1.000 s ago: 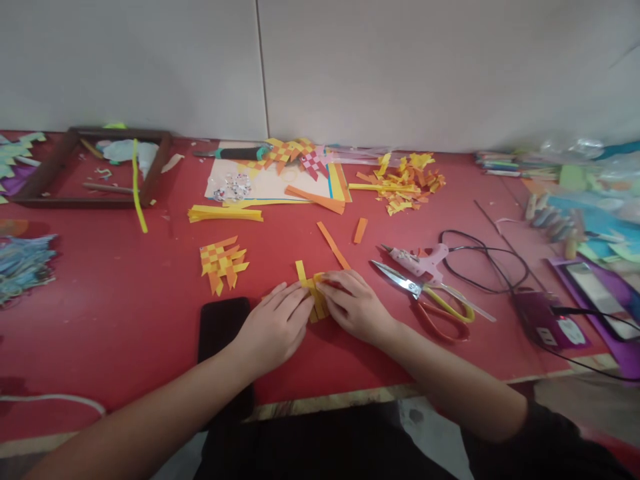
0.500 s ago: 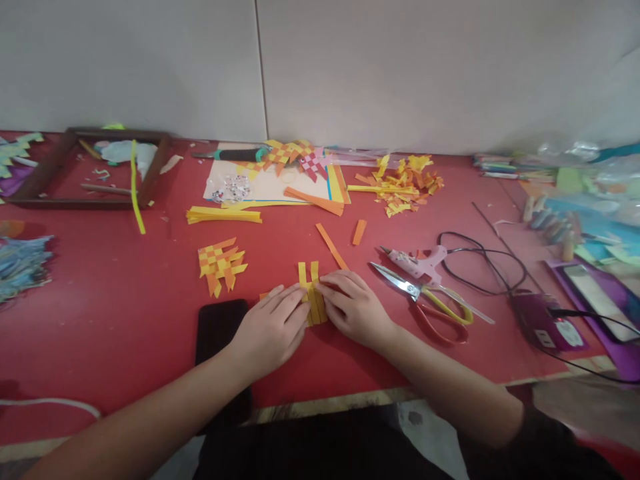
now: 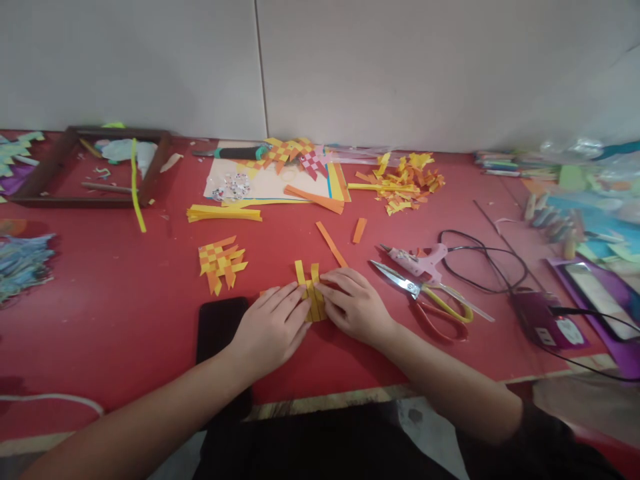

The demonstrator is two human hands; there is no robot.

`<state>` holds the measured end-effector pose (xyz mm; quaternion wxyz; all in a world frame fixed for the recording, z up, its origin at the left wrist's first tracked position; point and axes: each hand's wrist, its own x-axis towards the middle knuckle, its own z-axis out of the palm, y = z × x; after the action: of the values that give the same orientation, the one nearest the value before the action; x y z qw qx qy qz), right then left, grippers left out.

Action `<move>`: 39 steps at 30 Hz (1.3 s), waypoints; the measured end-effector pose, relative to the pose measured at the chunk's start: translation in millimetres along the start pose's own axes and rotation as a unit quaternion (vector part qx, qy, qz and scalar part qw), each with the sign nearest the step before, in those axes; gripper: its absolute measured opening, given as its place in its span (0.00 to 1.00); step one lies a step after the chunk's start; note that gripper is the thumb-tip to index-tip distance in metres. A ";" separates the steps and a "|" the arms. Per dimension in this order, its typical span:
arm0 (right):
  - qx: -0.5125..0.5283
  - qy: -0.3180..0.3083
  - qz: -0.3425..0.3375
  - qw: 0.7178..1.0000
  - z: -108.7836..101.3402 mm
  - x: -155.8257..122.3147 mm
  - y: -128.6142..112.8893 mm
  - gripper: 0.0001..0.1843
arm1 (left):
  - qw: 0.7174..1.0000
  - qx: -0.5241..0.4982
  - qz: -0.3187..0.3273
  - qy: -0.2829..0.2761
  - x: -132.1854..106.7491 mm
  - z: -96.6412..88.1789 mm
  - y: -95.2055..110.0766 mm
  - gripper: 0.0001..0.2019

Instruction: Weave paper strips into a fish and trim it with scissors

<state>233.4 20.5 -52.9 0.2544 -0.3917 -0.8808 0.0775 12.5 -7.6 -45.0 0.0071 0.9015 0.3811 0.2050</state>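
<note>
Yellow paper strips (image 3: 315, 303) stand upright between my hands, side by side, two of their ends sticking up past my fingertips. My left hand (image 3: 273, 327) presses its closed fingers on the left side of the strips, and a bit of orange paper peeks out beside it. On the right side my right hand (image 3: 355, 307) pinches the strips with bent fingers. My fingers hide much of the paper. Left of my hands lies a woven yellow and orange paper fish (image 3: 220, 262). An orange strip (image 3: 331, 245) and a short orange piece (image 3: 359, 231) lie beyond them.
Scissors (image 3: 410, 288) and a pink glue gun (image 3: 420, 262) with a looping cord lie to the right. A black phone (image 3: 220, 323) is under my left forearm. Farther back are yellow strips (image 3: 225, 213), a paper-scrap pile (image 3: 407, 183) and a wooden frame (image 3: 90, 200).
The upper ends of the two yellow strips have spread slightly, the left one leaning more to the left. Both hands stay in nearly the same place on the paper.
</note>
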 end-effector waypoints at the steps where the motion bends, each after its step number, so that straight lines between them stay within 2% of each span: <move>1: -0.001 -0.001 0.001 1.000 0.0 0.0 -0.1 0.16 | 1.000 -0.001 0.000 0.000 0.2 0.0 -0.2 0.15; 10: -0.032 -0.016 0.002 0.999 -2.4 1.5 -3.7 0.17 | 0.999 0.027 0.017 -0.016 0.5 -0.6 1.1 0.16; 15: -0.056 -0.019 0.007 0.998 -2.6 2.3 -7.7 0.18 | 0.998 0.049 0.024 -0.015 -1.4 0.7 4.1 0.22; 18: -0.031 -0.017 0.011 0.999 -1.4 2.2 -6.8 0.18 | 0.999 0.035 0.020 -0.013 -1.3 1.3 3.9 0.25; 21: 0.010 -0.016 0.009 1.000 -2.6 2.7 -3.9 0.19 | 1.000 0.013 0.015 -0.010 -0.6 1.9 2.5 0.23; 23: 0.010 -0.005 0.022 1.000 -5.7 5.3 -0.2 0.18 | 1.000 0.002 0.012 -0.004 0.1 2.2 1.3 0.22; 29: -0.069 0.026 0.117 0.990 -12.5 26.3 26.8 0.15 | 0.998 -0.056 -0.012 -0.007 2.6 3.1 -4.0 0.20; 34: -0.097 0.002 0.107 0.990 -3.4 36.1 44.7 0.23 | 0.996 -0.083 -0.014 -0.019 4.1 3.6 -7.1 0.19; 39: -0.098 0.043 0.104 0.989 -1.1 40.1 55.8 0.21 | 0.993 -0.109 -0.013 -0.032 4.7 1.8 -6.6 0.16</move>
<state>247.7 87.7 -55.2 0.2434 -0.5068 -0.8270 -0.0002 11.6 0.6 -46.1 0.1205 0.8965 0.3674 0.2162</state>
